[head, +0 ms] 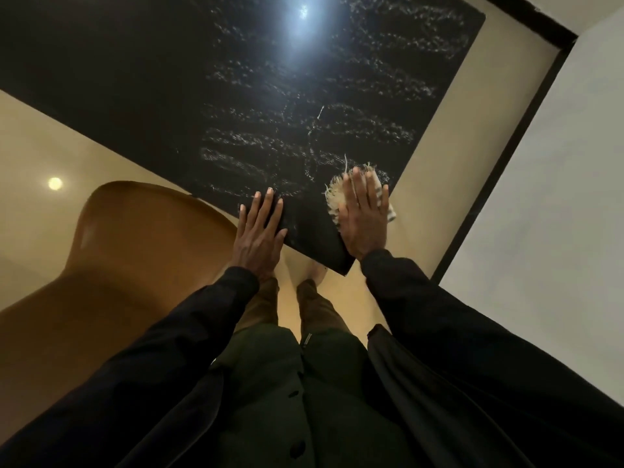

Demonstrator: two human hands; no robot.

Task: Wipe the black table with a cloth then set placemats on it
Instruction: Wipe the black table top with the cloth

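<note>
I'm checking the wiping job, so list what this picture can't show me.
Head view only.
1. Most of the cloth is hidden under the flat right hand.
2. The far end of the black table is cut off by the frame's top edge.
3. A tabletop patch is washed out by lamp glare.
4. No placemats are in frame.

The table (169,79) is black with whitish streaks, the cloth (334,195) cream with dark stripes, the chair (135,248) brown.
</note>
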